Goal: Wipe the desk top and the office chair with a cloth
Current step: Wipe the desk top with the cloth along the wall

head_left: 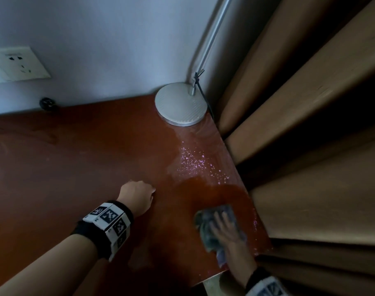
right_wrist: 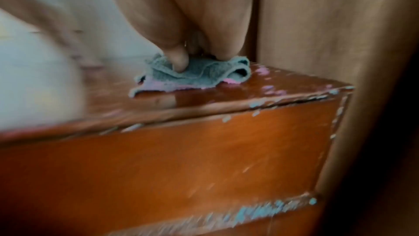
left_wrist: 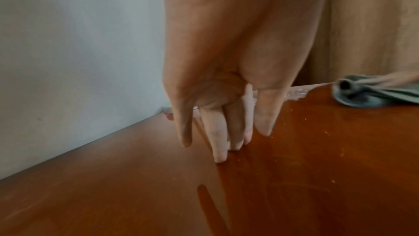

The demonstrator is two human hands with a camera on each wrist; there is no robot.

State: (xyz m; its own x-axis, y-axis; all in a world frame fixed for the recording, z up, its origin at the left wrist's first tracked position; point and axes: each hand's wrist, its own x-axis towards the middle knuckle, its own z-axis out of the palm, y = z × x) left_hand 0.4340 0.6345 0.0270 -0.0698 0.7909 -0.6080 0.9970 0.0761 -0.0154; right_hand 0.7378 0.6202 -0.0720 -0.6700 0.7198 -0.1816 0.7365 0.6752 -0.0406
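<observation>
The reddish-brown desk top (head_left: 75, 167) fills the head view. A crumpled grey-blue cloth (head_left: 205, 218) with a pink underside lies near the desk's front right corner. My right hand (head_left: 225, 228) lies on it with fingers spread, pressing it against the wood. In the right wrist view the thumb (right_wrist: 181, 60) digs into the cloth (right_wrist: 199, 76). My left hand (head_left: 139, 195) is left of it, holding nothing; its fingertips (left_wrist: 218, 157) touch the desk (left_wrist: 113, 186). The cloth (left_wrist: 371, 96) shows at the right of that view. No office chair is in view.
A wet shiny patch (head_left: 214, 189) spreads just beyond the cloth. A round silver lamp base (head_left: 180, 103) stands in the back right corner. Tan curtains (head_left: 310, 124) hang against the desk's chipped right edge (head_left: 235, 167). A wall socket (head_left: 18, 64) is at the left.
</observation>
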